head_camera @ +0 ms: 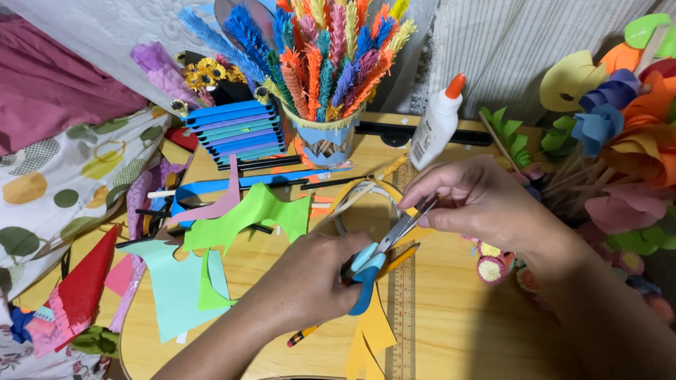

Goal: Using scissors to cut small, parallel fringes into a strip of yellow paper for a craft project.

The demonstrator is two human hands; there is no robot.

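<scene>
Left hand (pixel 310 281) on blue-handled scissors (pixel 384 246) — glue bottle (pixel 436 123) beyond

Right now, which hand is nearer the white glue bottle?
Right. The right hand pinches at the scissors' blade tips just below the white glue bottle; the left hand grips the blue handles farther down toward the camera.

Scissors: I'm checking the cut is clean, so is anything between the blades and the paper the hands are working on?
Nothing visible. The left hand grips the scissors; the right hand pinches at the blade tips, where the paper is too small to see.
</scene>
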